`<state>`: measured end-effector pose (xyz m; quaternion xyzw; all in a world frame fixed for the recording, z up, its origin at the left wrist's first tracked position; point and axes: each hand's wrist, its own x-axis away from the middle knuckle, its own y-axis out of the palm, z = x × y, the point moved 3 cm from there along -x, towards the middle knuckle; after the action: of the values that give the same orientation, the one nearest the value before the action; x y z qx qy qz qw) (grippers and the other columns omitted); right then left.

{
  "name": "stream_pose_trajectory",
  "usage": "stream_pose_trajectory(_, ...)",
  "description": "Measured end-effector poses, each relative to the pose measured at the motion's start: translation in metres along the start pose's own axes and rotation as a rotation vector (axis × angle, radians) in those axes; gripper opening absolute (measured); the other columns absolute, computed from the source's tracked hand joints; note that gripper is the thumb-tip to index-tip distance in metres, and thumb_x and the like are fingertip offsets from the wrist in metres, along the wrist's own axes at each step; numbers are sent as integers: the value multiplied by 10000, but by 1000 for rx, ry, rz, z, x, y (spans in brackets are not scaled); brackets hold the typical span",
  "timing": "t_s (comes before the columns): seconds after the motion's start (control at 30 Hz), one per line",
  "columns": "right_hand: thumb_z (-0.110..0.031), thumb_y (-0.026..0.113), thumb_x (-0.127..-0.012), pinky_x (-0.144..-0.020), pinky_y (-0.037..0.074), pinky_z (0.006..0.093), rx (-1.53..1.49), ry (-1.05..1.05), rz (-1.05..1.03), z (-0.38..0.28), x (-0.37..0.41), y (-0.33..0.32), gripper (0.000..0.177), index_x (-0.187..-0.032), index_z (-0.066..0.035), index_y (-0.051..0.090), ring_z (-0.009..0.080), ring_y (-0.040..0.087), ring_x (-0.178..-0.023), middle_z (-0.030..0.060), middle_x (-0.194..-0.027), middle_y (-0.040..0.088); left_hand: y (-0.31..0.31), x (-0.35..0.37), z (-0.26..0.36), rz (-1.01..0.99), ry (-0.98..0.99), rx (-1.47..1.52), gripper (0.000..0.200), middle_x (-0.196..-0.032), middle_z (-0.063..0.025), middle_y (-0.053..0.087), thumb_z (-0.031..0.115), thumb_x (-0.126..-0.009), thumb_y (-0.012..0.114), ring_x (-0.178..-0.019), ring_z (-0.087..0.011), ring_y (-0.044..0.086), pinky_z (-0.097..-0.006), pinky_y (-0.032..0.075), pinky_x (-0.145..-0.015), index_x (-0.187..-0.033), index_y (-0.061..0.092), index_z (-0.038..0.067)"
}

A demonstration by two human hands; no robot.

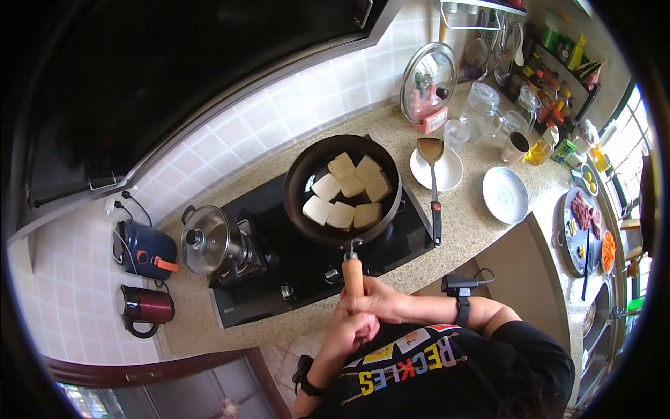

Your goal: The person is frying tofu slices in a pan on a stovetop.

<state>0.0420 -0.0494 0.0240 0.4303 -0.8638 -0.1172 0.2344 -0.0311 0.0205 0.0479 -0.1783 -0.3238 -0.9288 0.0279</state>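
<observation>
A dark wok stands over the stove, holding several pale tofu slices laid flat. Its wooden handle points toward me. My right hand is wrapped round the lower part of that handle. Closed just below it, my left hand grips the handle end, which the fingers mostly hide. To the right of the wok, a spatula rests with its head over a white bowl and its black handle on the stove's edge.
A lidded steel pot sits on the left burner. Beside it are a navy appliance and a red kettle. Rightward are a white plate, glass jugs, a leaning lid and a tray with meat.
</observation>
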Motion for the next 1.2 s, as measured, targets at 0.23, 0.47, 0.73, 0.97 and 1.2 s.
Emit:
stream_pose_trajectory(0.23,-194,625,-791,-422,503,298,-62,10,30,-48,-32,-21,304,-944,36,499,173,566,-577,99,-751,550,-3,-61,13,-17,119,86,201,-538,-11,419,61,-735,534,-398,-94,399,-244,390,-373,-907,432,42)
stream_pose_trajectory(0.47,-201,669,-773,-704,490,265,65,0,22,-23,13,-6,346,-973,32,510,137,571,-750,83,-841,579,14,-5,-3,-70,89,103,389,-583,-35,451,55,-747,529,-405,-107,422,-238,388,-371,-1098,361,62)
stream_pose_trajectory(0.73,-208,615,-798,-400,476,273,-149,-91,1,-30,-34,-23,302,-949,21,488,145,545,-562,94,-755,553,-1,-54,13,-70,85,84,361,-569,-27,440,35,-741,527,-397,-107,428,-236,386,-359,-1067,379,82)
stream_pose_trajectory(0.97,-228,659,-806,-677,493,275,-106,-81,28,-15,13,-17,359,-987,26,482,133,571,-763,82,-835,568,12,-19,-6,-114,43,19,379,-571,-25,421,42,-743,518,-398,-119,422,-236,381,-372,-1082,350,45)
stream_pose_trajectory(1.2,-237,663,-792,-632,481,253,-116,-94,-5,-16,-6,-8,366,-978,30,497,122,557,-726,74,-817,569,4,-17,5,-26,47,-15,365,-581,-26,430,39,-750,516,-424,-116,427,-247,396,-402,-1080,362,60)
